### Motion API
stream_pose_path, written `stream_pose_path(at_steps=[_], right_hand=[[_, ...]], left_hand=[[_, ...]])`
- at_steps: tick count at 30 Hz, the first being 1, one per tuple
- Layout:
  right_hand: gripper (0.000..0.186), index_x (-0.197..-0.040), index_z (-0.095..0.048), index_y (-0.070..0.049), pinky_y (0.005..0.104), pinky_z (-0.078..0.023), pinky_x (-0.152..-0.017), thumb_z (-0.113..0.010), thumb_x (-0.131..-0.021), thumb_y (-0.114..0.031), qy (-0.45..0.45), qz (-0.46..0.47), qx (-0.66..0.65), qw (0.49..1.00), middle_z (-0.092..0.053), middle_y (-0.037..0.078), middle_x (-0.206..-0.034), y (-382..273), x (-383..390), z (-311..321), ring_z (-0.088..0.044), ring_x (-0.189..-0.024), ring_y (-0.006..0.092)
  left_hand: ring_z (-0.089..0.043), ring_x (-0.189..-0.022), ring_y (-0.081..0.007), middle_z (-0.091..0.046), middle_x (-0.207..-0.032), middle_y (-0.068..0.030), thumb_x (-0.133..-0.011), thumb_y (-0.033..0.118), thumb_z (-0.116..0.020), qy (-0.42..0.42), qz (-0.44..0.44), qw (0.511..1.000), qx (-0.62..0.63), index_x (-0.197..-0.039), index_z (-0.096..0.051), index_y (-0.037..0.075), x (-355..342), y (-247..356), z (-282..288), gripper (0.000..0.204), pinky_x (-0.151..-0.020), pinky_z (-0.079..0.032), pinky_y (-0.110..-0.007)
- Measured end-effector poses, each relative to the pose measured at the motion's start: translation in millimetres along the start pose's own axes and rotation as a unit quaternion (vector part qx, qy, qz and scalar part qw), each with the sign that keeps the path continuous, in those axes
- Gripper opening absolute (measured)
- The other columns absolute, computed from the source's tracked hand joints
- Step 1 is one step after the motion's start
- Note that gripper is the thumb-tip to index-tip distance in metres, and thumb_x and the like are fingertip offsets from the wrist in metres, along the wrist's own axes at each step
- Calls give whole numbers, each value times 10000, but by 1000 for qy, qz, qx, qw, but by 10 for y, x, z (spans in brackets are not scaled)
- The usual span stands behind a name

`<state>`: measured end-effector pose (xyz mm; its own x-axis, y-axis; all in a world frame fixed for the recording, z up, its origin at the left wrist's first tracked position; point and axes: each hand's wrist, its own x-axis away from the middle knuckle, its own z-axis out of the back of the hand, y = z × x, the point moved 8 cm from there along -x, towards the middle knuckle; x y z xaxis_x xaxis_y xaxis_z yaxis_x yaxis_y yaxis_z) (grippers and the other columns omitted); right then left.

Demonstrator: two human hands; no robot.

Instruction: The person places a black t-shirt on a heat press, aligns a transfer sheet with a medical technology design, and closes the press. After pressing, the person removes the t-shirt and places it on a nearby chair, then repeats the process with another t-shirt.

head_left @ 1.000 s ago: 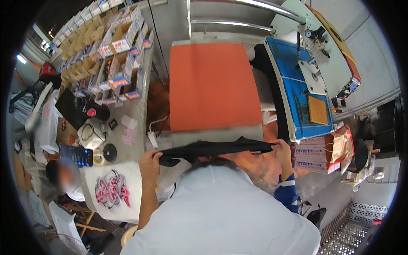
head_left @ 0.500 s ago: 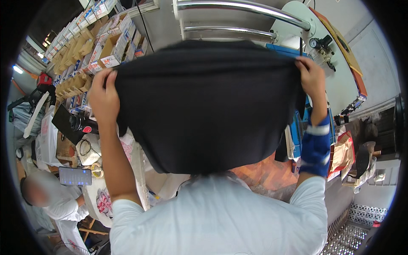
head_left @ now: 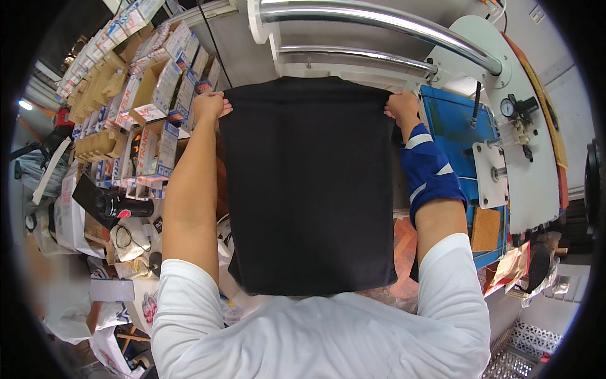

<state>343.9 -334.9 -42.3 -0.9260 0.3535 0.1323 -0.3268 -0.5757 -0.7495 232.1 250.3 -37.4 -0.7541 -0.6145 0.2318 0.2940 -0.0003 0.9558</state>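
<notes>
Black bottle: I log it (head_left: pixel 126 205) at left, a round red mark on its side; the mark's detail is too small for me to read.
Boxes: white cartons (head_left: pixel 165 85) stacked above it, printed in red and blue capitals, partly legible.
Left arm: bare forearm (head_left: pixel 192 196) stretched forward, elbow almost straight.
Left hand: fingers curled in, gripping the far left corner of the cloth (head_left: pixel 211 105).
Black cloth: centre of my view (head_left: pixel 309 189), spread nearly square between both arms, its near edge by the chest; I see no print on the face showing.
Right hand: closed on the far right corner (head_left: pixel 401 106), level with the left.
Right arm: angled inward, a blue sleeve with white stripes (head_left: pixel 432 167) around the forearm.
Blue bed: just right of that sleeve (head_left: pixel 442 107).
Gauge: white dial (head_left: pixel 507 107), far right; I cannot read its markings.
</notes>
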Motion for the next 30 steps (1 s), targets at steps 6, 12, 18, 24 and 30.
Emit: stream_pose_path(at_steps=[6, 12, 18, 24, 30], right_hand=[[344, -1163, -702, -38, 463, -517, -983, -682, -902, -260, 95, 200, 135, 966, -699, 226, -1190, -625, 218, -286, -656, -1141, 413], [572, -1456, -517, -88, 588, -274, -1198, -568, -996, -425, -61, 502, 273, 818, -461, 155, -1549, -1034, 1798, -1429, -362, -1477, 342], [678, -1563, -426, -230, 612, -195, -1226, -413, -1014, -627, -32, 307, 352, 884, -382, 74, -1630, -642, 1035, -970, -287, -1524, 343], [687, -1484, -492, -31, 587, -259, -1209, -471, -1031, -547, 62, 280, 332, 898, -375, 258, -1578, -423, 1207, -505, -297, -1493, 454], [767, -1614, -299, -124, 537, -317, -1197, -441, -1025, -595, -40, 250, 302, 919, -258, 174, -1679, 298, 1987, -271, -380, -1471, 416]], left_hand=[[-734, -944, -332, -731, -977, -186, -949, 142, -681, 72, -242, 949, -189, -1139, -670, -47, -59, 109, -239, 268, -810, -602, -485], [-519, -1334, -353, -609, -1376, -140, -946, 212, -634, -121, -532, 745, -383, -1358, -615, 85, 1475, 19, -1723, 431, -1159, -351, -556], [-426, -1422, -375, -532, -1496, -119, -992, 556, -531, -41, -432, 735, -522, -1454, -556, 154, 965, -117, -1274, 613, -1191, -263, -621], [-331, -1471, -478, -386, -1594, -239, -1030, 543, -474, 13, -338, 810, -478, -1536, -445, 102, 1025, -310, -408, 671, -1205, -245, -594], [-443, -1436, -410, -487, -1515, -278, -1049, 586, -440, -84, 6, 953, -291, -1521, -430, -8, 1533, -1302, 369, 759, -1188, -328, -423]])
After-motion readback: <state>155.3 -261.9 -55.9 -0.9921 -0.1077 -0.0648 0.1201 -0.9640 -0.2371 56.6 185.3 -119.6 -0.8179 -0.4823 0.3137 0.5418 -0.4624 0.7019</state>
